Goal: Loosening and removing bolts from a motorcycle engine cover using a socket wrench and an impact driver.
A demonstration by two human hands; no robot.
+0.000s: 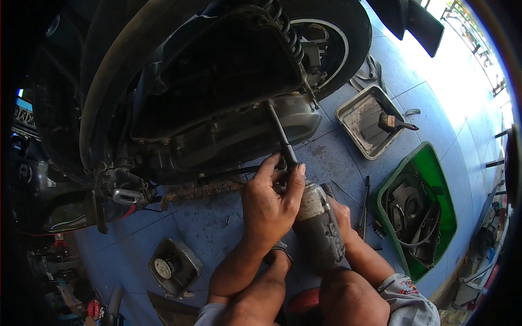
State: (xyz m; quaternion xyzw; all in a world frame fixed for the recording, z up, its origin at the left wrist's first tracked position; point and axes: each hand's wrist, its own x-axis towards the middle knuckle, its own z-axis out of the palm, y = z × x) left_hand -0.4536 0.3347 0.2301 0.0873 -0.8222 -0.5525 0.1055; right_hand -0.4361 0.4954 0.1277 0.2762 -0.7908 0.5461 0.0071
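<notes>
The driver sits above the knees, its bar angling ahead to the cover. The left hand has thumb and fingers closed round the bar's base, touching the driver's nose. The right hand is against the driver's right side; its fingers are mostly hidden, so their closure cannot be told. Blue tiles lie between driver and tray, ahead-right; the bin bounds the right, a tub the left. The bar's tip and the dark recess ahead are hard to make out.
</notes>
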